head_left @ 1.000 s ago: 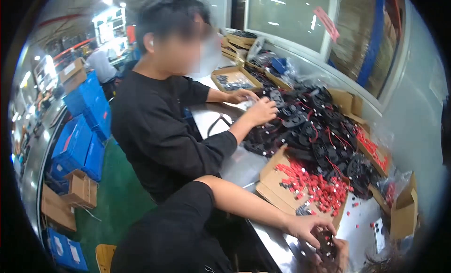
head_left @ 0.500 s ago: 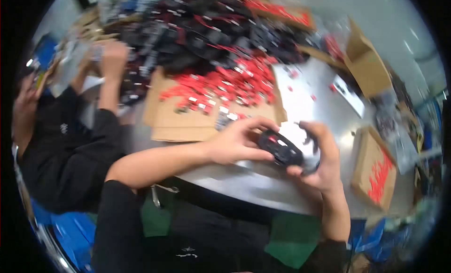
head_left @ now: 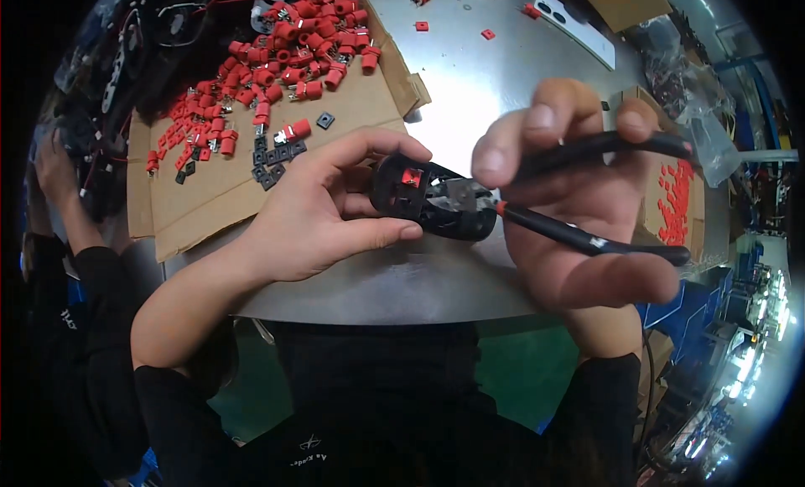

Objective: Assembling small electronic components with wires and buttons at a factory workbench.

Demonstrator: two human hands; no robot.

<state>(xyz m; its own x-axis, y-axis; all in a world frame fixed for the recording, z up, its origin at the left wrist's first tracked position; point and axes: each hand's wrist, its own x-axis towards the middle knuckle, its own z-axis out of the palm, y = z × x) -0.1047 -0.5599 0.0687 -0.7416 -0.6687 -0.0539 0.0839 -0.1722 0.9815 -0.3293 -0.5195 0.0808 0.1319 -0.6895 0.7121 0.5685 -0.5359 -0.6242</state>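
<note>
My left hand (head_left: 327,206) is closed around a black oval plastic housing (head_left: 465,229), thumb along its near side. Set in the housing's left part is a small red piece (head_left: 412,178). My right hand (head_left: 587,177) holds pliers (head_left: 579,235) with black handles spread apart, fingers over the far handle and thumb side by the near one. The metal jaws of the pliers reach into the housing's open side; what they touch inside cannot be made out.
On the left, a flattened cardboard tray (head_left: 201,206) bears many red cylindrical connectors (head_left: 302,51) and small black square pieces (head_left: 272,158). A white strip (head_left: 574,30) lies at the far right, a box of red parts (head_left: 675,206) on the right. A co-worker's hand (head_left: 57,172) is at far left.
The view has shifted down and closer, and the blur is gone. My right hand has turned palm up with the pliers now clearly visible at the housing. My left hand keeps the housing.
</note>
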